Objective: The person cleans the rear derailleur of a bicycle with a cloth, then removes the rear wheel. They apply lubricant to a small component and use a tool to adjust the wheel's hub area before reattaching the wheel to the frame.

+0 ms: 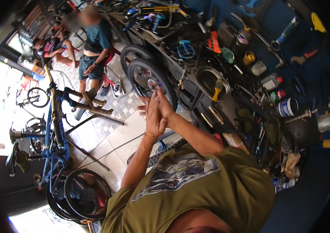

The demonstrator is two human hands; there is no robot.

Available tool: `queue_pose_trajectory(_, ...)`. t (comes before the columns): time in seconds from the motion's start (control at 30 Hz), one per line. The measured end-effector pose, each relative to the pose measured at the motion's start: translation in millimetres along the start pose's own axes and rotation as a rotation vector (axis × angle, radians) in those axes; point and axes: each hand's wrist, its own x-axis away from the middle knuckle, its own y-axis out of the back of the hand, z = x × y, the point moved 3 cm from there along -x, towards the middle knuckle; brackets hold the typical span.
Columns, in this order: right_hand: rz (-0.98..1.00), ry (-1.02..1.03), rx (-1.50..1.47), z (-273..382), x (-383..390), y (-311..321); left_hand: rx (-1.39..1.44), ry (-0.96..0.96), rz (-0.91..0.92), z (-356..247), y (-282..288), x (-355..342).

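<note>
My two hands meet palm against palm in front of my chest, at the middle of the head view. My left hand (154, 118) has its fingers stretched upward. Across it lies my right hand (166, 105), also with fingers extended, some showing past the far side of the left. No object is visible between the palms. Slight motion blur softens the fingertips. Just beyond the hands stands a bicycle wheel (163, 76) with a knobby black tyre and a disc rotor, leaning by the workbench; a second wheel (123, 64) is behind it.
A cluttered workbench (190, 99) runs along my right, carrying a metal tray (200, 79), a yellow-handled brush (217, 90) and bottles. To my left a blue bicycle frame (49, 136) hangs on a stand above loose wheels (67, 190). A standing person (98, 39) and a seated person (64, 52) are farther off.
</note>
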Motion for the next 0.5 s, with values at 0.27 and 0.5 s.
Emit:
queue_pose_trajectory(0.27,-0.228,1.024,0.757,134,57,-94,1.027,1.462,-0.141,135,11,98)
queue_pose_trajectory(0.5,-0.202,0.586,1.703,-18,66,6,1.834,0.719,-0.226,86,53,-45)
